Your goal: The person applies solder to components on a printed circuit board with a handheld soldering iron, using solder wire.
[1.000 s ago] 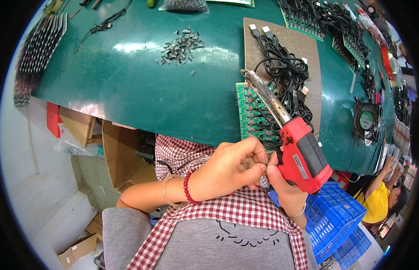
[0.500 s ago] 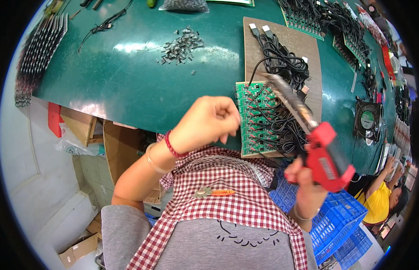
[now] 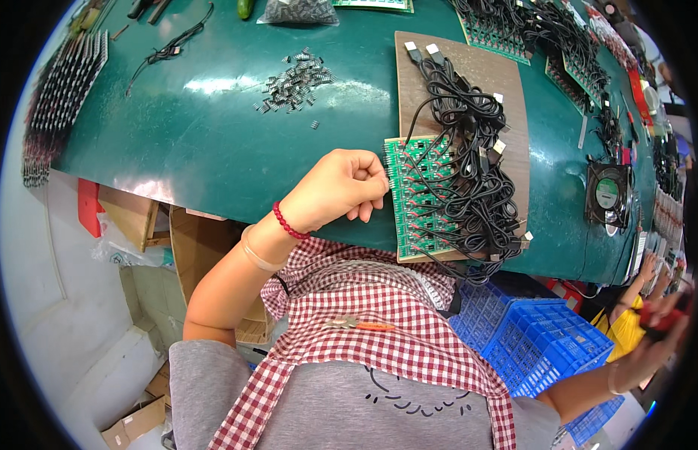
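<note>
My left hand [image 3: 338, 186] is closed in a pinch at the left edge of a green circuit board panel [image 3: 416, 199]. Whatever its fingertips hold, if anything, is hidden. Black cables [image 3: 476, 195] with white and metal plugs run from the panel and lie bundled over its right side. Out at the far right rim, my right hand [image 3: 664, 334] grips the red soldering gun [image 3: 668, 309], both blurred and partly cut off by the dark edge. Small black pin parts [image 3: 296, 81] lie in a loose pile beyond my left hand, and a single one sits apart, nearer to me.
A brown board [image 3: 518, 112] lies under the cables and panel. Stacked pin strips [image 3: 60, 105] stand at the left edge. A small fan [image 3: 608, 193] sits on the green table's right side. Blue crates [image 3: 544, 345] stand below the table edge, near a co-worker's yellow sleeve [image 3: 627, 326].
My right hand has swung the soldering gun away from over the cables to the far right rim. My left hand stays pinched beside the panel; the view has shifted slightly.
</note>
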{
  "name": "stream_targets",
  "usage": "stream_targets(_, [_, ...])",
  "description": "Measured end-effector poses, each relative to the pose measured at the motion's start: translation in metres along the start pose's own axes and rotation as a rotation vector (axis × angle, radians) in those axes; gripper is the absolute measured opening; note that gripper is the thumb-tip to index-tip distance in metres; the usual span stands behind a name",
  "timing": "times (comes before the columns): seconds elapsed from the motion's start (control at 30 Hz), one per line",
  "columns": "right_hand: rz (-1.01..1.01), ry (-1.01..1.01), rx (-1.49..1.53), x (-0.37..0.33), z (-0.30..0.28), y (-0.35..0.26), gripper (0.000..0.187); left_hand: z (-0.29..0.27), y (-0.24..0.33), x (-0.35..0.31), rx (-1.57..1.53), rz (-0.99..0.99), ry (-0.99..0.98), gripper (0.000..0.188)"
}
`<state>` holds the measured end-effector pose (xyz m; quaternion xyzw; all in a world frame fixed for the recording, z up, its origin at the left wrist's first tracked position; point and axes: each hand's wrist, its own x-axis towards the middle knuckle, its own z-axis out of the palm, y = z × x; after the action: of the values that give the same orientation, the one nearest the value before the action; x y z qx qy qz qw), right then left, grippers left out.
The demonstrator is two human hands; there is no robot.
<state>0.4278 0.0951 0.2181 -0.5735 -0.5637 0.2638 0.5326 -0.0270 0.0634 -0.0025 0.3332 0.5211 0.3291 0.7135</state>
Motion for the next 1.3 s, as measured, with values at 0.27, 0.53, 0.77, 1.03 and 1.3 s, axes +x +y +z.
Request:
stream_targets(0.27, [0.441,-0.52,0.386,-0.147,0.155,0.07,0.048,-0.003,-0.002,0.002,0.002,-0.017,-0.046,0.009])
stream_targets(0.53, [0.583,-0.593,0.255,-0.174,0.176,0.078,0.039,-0.002,-0.001,0.002,-0.02,-0.01,-0.041,0.008])
stream_targets(0.77, [0.588,-0.618,0.224,-0.176,0.173,0.082,0.038,-0.002,0.002,0.001,-0.015,-0.024,-0.04,0.006])
stream_targets(1.03, [0.545,-0.662,0.12,-0.178,0.17,0.088,0.025,-0.002,0.002,0.002,0.005,-0.032,-0.027,0.006])
stream_targets(1.3, [0.553,-0.649,0.126,-0.179,0.169,0.085,0.033,-0.001,0.002,0.002,0.019,-0.049,-0.009,0.008])
